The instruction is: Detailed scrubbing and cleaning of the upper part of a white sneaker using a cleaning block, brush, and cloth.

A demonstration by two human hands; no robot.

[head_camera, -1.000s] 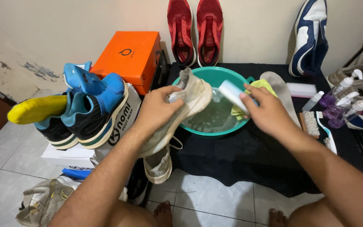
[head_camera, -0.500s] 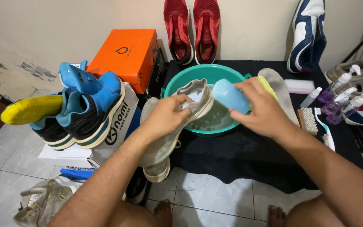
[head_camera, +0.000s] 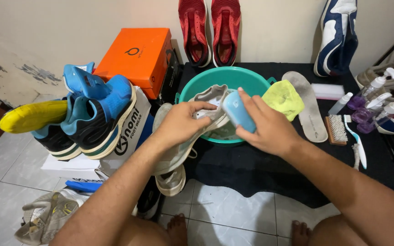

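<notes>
Scrubbing under way: shoe over basin, grime visible.
Left hand grips shoe; right hand clasps blue brush against it. Its pair apparently waits below.

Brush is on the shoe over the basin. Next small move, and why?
Probably a short scrubbing stroke along the heel. The right hand presses the light-blue oblong brush against the grubby beige fabric sneaker, which the left hand steadies over the teal plastic basin.
</notes>
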